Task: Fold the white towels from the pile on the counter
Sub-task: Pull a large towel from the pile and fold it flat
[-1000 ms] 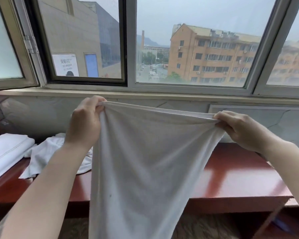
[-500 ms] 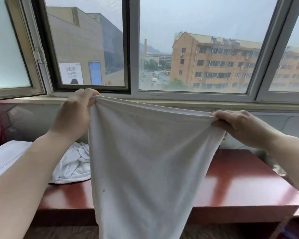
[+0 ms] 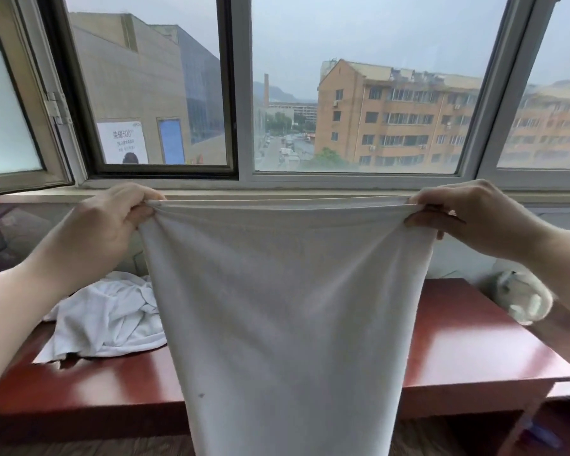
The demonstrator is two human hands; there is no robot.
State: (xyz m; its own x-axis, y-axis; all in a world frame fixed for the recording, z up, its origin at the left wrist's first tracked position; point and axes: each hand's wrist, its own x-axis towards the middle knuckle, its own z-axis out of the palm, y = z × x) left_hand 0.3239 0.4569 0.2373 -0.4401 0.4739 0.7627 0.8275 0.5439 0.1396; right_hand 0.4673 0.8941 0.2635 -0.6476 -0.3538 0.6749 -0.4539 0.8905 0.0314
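Head view: white towel (image 3: 277,307) held up in front of the red counter (image 3: 458,350), hanging past its front edge and out of the bottom of the view; top edge stretched taut just below the window sill (image 3: 293,189), probably to square the cloth before a fold; two layers seemingly showing along that edge, so perhaps already doubled once, though hard to tell. Left hand (image 3: 102,228) pinching the top left corner, fingers curled over the hem and thumb pressed beneath; right hand (image 3: 474,218) pinching the opposite corner the same way, fingers bunched together. Pile of crumpled white towels (image 3: 109,320) lying on the counter, left of the hanging towel and behind it, waiting its turn; pale blurred object (image 3: 520,297) at the counter's far right, not identifiable.
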